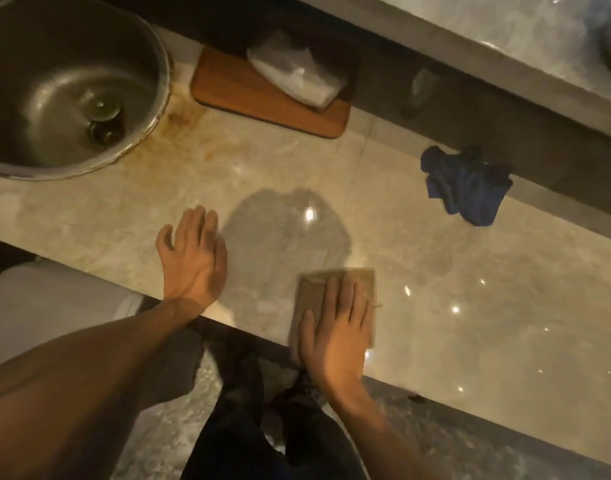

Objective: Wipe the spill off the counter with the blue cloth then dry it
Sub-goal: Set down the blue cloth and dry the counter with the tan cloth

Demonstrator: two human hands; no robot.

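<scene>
The blue cloth [467, 185] lies crumpled at the back right of the beige marble counter [435, 271], against the dark back wall, and no hand touches it. My right hand [335, 327] presses flat on a folded tan cloth [323, 291] near the counter's front edge. My left hand [191, 256] rests palm down on the counter to the left, fingers spread, holding nothing. Between the hands the surface carries a dull, darker patch [283, 230] with a light glint on it.
A round steel sink [54, 88] sits at the far left, with brownish stains beside its rim. A wooden board [234, 95] with a white plastic bag [297, 71] on it lies at the back. A white bin [47, 306] stands below the counter's edge.
</scene>
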